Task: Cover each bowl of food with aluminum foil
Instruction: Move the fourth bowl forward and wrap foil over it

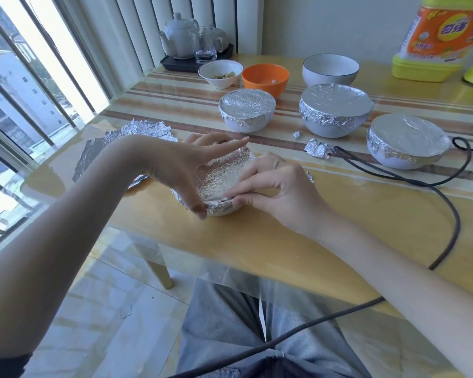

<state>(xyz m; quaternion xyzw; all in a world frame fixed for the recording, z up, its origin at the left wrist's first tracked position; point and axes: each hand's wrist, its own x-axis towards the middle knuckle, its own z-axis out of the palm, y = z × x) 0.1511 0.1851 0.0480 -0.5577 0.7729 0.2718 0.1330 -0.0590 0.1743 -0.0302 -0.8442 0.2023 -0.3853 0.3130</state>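
A small white bowl (224, 211) is sitting near the desk's (284, 241) six o'clock edge, topped with a crinkled foil sheet (219, 178) that is sagging slightly into its mouth. The left hand (175, 165) is arching over the bowl from nine o'clock, its thumb pressing the foil against the near rim and its other fingers (224, 140) reaching to the far rim, curled round the bowl. The right hand (279, 186) is coming in from three o'clock, with its fingers pinching and folding the foil edge down at the near rim.

At twelve o'clock from this bowl, three covered bowls are standing in a row: a left covered bowl (247, 110), a middle covered bowl (336, 110) and a right covered bowl (406, 143), each wrapped tightly in foil. Behind them, three uncovered ones are waiting: a small white bowl with food (220, 73), an orange bowl (265, 77) and a large white bowl (330, 69).

A loose foil piece (137, 135) is lying at ten o'clock, partly hidden by the left forearm. Small foil scraps (317, 148) are lying between the near bowl and the right covered bowl, beside a black cable (421, 184). A tea set (191, 39) is standing at the far edge, and a yellow bottle (437, 36) at two o'clock.
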